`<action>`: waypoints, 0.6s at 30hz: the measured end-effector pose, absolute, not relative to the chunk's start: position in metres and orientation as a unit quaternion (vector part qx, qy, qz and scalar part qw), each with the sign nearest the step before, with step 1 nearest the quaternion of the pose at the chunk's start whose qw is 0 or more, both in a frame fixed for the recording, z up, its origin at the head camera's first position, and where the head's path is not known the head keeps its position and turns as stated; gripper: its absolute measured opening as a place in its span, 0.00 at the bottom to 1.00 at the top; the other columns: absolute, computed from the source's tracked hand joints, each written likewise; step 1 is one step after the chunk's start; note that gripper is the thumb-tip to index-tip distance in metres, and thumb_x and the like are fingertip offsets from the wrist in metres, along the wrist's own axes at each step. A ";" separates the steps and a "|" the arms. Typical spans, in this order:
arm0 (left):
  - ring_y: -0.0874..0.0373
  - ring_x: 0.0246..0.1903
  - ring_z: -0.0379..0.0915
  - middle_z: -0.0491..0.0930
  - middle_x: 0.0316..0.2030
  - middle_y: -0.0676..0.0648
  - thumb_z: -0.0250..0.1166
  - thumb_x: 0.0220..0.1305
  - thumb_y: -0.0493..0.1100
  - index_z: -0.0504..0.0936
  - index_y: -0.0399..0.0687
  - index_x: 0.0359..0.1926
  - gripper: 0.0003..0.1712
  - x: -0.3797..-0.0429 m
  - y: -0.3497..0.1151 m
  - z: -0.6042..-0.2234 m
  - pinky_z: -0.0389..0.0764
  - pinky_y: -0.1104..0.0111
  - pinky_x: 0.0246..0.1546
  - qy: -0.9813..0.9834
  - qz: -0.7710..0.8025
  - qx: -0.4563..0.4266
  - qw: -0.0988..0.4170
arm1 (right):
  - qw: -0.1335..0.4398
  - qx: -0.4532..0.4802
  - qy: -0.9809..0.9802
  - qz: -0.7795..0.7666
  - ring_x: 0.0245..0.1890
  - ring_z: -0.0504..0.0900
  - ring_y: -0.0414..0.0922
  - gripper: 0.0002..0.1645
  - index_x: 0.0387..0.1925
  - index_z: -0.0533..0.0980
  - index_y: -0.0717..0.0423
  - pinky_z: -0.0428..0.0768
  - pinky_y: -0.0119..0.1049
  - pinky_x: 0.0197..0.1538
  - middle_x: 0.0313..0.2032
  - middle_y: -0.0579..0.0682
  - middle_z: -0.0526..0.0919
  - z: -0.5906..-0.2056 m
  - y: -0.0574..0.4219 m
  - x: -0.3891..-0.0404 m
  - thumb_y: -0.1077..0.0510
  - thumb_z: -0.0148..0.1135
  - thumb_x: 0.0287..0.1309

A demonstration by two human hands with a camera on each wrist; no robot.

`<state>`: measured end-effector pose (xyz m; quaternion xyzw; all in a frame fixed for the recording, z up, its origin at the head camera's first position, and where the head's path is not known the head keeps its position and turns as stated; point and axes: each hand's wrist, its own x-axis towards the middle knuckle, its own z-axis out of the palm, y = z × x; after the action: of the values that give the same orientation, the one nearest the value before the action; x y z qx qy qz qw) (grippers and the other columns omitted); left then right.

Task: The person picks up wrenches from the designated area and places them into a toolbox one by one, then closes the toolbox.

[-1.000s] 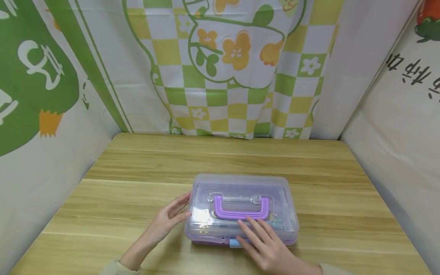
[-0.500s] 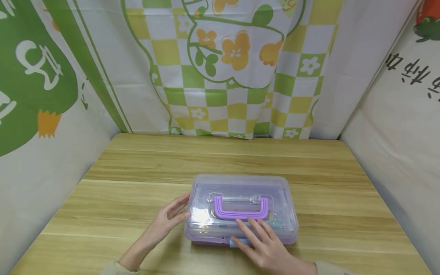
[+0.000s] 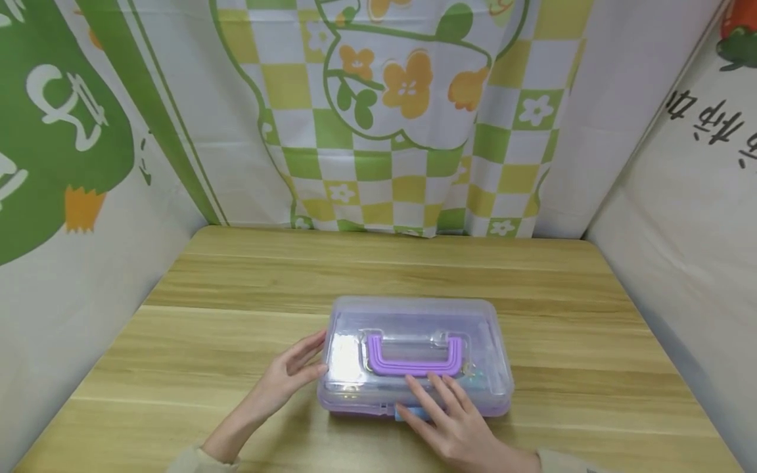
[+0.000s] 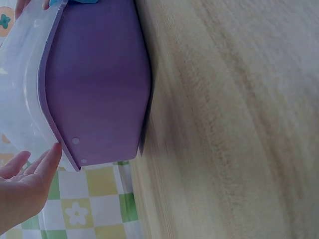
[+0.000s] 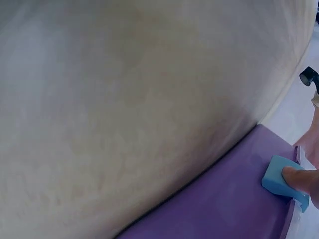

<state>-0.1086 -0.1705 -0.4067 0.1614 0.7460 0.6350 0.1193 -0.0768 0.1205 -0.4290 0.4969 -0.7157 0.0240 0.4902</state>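
Observation:
A storage box (image 3: pixel 414 312) with a clear lid and purple base sits closed on the wooden table. Its purple handle (image 3: pixel 414 368) lies folded on the lid. Several small items show faintly through the plastic. My left hand (image 3: pixel 286 371) rests along the box's left end, fingers extended; in the left wrist view a fingertip meets the lid's edge. My right hand (image 3: pixel 458 424) spreads over the front right, its straight fingertips on the lid by the handle. The thumb presses the blue latch (image 5: pixel 279 177), partly covering it.
Wood-grain table (image 3: pixel 260 276) surrounds the box. Behind it hangs a green and yellow checked curtain (image 3: pixel 408 164) with flower prints, and pale printed cloths (image 3: pixel 680 263) line both sides.
My right thumb has shifted from beside the blue latch onto it, and the right hand has moved slightly left. The left hand and the box stay in place.

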 end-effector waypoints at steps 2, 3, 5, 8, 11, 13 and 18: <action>0.45 0.62 0.49 0.53 0.64 0.38 0.56 0.59 0.38 0.54 0.34 0.63 0.33 -0.110 -0.170 -0.407 0.62 0.64 0.56 0.748 0.633 0.156 0.119 | 0.477 0.497 -0.724 0.026 0.43 0.74 0.60 0.19 0.47 0.76 0.55 0.72 0.49 0.44 0.49 0.64 0.74 -0.430 0.121 -0.077 0.66 0.40 0.62; 0.46 0.62 0.49 0.53 0.64 0.39 0.56 0.60 0.39 0.54 0.34 0.63 0.33 -0.110 -0.171 -0.407 0.62 0.64 0.56 0.749 0.633 0.153 0.121 | 0.470 0.498 -0.728 0.028 0.43 0.74 0.60 0.20 0.48 0.75 0.55 0.72 0.49 0.44 0.49 0.65 0.73 -0.430 0.121 -0.077 0.66 0.39 0.62; 0.47 0.62 0.50 0.54 0.64 0.39 0.56 0.60 0.39 0.54 0.35 0.63 0.33 -0.111 -0.171 -0.408 0.61 0.63 0.56 0.750 0.633 0.148 0.122 | 0.458 0.500 -0.734 0.031 0.43 0.74 0.60 0.20 0.49 0.75 0.55 0.72 0.49 0.43 0.49 0.65 0.73 -0.430 0.122 -0.077 0.66 0.38 0.63; 0.47 0.62 0.50 0.53 0.64 0.40 0.56 0.60 0.39 0.54 0.35 0.63 0.33 -0.111 -0.171 -0.409 0.61 0.63 0.56 0.748 0.635 0.147 0.125 | 0.458 0.505 -0.732 0.022 0.43 0.74 0.60 0.21 0.50 0.74 0.55 0.73 0.48 0.43 0.49 0.65 0.73 -0.430 0.122 -0.078 0.67 0.38 0.63; 0.47 0.62 0.50 0.53 0.64 0.40 0.56 0.60 0.40 0.54 0.35 0.63 0.33 -0.111 -0.171 -0.408 0.61 0.63 0.56 0.750 0.633 0.145 0.125 | 0.457 0.503 -0.733 0.015 0.44 0.74 0.60 0.21 0.50 0.74 0.54 0.73 0.48 0.45 0.50 0.64 0.73 -0.429 0.123 -0.078 0.68 0.38 0.62; 0.47 0.62 0.50 0.54 0.64 0.40 0.56 0.59 0.40 0.54 0.35 0.63 0.34 -0.111 -0.171 -0.407 0.61 0.63 0.56 0.753 0.630 0.141 0.125 | 0.457 0.501 -0.735 0.014 0.44 0.74 0.59 0.21 0.50 0.74 0.54 0.73 0.47 0.46 0.50 0.64 0.73 -0.428 0.123 -0.078 0.68 0.38 0.62; 0.44 0.61 0.53 0.55 0.63 0.38 0.57 0.59 0.41 0.56 0.35 0.63 0.34 -0.111 -0.173 -0.403 0.62 0.60 0.55 0.763 0.619 0.134 0.130 | 0.453 0.502 -0.736 0.035 0.45 0.75 0.58 0.19 0.52 0.73 0.55 0.73 0.47 0.45 0.49 0.63 0.74 -0.422 0.122 -0.076 0.62 0.41 0.64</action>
<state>-0.1113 -0.1726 -0.4034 0.1337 0.7633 0.6187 0.1296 -0.0762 0.1223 -0.4217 0.5015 -0.7364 0.0348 0.4527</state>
